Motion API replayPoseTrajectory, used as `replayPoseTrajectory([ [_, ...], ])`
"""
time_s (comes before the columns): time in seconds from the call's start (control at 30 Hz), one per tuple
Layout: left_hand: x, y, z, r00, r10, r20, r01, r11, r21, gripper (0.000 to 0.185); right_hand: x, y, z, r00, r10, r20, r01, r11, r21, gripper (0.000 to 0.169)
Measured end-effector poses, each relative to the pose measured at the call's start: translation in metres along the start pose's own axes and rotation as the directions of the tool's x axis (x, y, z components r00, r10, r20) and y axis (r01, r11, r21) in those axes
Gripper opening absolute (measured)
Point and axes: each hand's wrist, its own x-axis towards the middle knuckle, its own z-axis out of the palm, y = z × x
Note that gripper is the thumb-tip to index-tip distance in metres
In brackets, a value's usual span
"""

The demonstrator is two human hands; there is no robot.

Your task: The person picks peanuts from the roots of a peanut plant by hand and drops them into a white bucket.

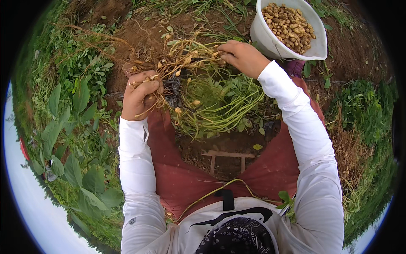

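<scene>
My left hand [139, 92] is closed around a bunch of peanut roots and stems, some pods showing by the thumb. From it the uprooted peanut plant [187, 58] stretches to the right, thin roots and pale pods tangled together. At its right end, my right hand [244, 58] has thumb and forefinger on the stems and pods; its other fingers are partly hidden. Green peanut stems [231, 114] with leaves lie in a curved heap below both hands, between my knees. Beside the left hand is a piece of black plastic film [173, 90].
A white bucket [257, 31] holding many peanut pods [288, 27] stands beyond my right hand, tilted in view. Below the heap, a small wooden frame [228, 154] sits on brown soil. Leafy plants [79, 177] grow at left; dry stalks [345, 149] lie at right.
</scene>
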Motion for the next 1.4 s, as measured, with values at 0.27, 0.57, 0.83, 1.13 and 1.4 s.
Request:
replayPoseTrajectory([
  [0.27, 0.023, -0.011, 0.006, 0.971, -0.017, -0.238, -0.015, 0.991, -0.131, 0.007, -0.008, -0.034, 0.0, 0.997, 0.058, -0.047, -0.067, 0.971, -0.228, 0.024],
  [0.57, 0.029, -0.009, 0.013, 0.978, 0.013, -0.207, -0.019, 0.999, -0.031, 0.015, -0.006, -0.02, -0.004, 0.973, 0.084, -0.216, -0.149, 0.942, -0.302, 0.025],
  [0.83, 0.034, -0.012, 0.01, 0.943, 0.046, -0.329, -0.089, 0.989, -0.114, 0.013, -0.007, 0.024, -0.003, 0.993, 0.064, -0.095, -0.087, 0.961, -0.262, 0.028],
  [1.13, 0.041, -0.018, -0.016, 0.926, -0.1, -0.364, -0.008, 0.958, -0.285, 0.021, -0.001, 0.0, -0.02, 0.991, 0.106, -0.075, -0.089, 0.975, 0.204, 0.023],
  [1.4, 0.049, -0.027, -0.001, 0.933, -0.185, -0.31, 0.079, 0.943, -0.324, 0.025, -0.028, -0.078, 0.047, 0.965, -0.242, 0.097, 0.229, 0.965, 0.126, 0.017],
])
